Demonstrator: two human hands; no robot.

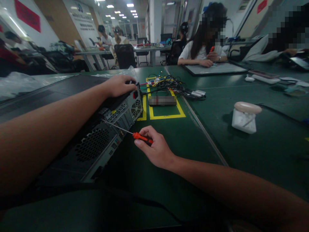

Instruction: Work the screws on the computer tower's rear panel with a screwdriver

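A black desktop computer case (116,111) lies on the table at the left, its metal rear panel with vents and ports facing right. My left hand (119,85) rests on the case's top near the far corner, fingers laid over the edge; part of them is hidden. In my right hand (154,146) is a screwdriver (142,138) with a red and black handle, held between thumb and fingers. Its long shaft points left, and the tip meets the rear panel near the upper edge. Any screw there is too small to make out.
Beyond the case lie a tangle of cables (169,84) and a blurred-out bar (163,100) by yellow tape markings (166,116). A white open earbud case (244,120) stands at right. Across the green table, a person (190,53) works over a flat board (217,68).
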